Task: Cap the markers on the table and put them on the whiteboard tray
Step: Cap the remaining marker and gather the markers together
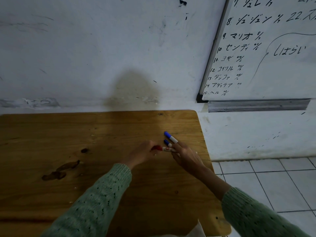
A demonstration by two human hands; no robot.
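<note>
Meanwhile, over the wooden table (85, 134), the right hand (185, 155) grips two blue-capped markers (171, 137) and a third marker (166, 149); the left hand (142, 152) pinches its red cap (156, 147); the whiteboard tray (256, 106) sits well apart

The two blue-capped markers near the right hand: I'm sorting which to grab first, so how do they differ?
The farther blue marker shows its blue cap and a stretch of white barrel; the nearer blue marker shows its cap and little else. The farther one reaches closer to the wall; the nearer one sits beside the red-capped marker. Both have blue caps on, point up-left, and run under the right hand.
</note>
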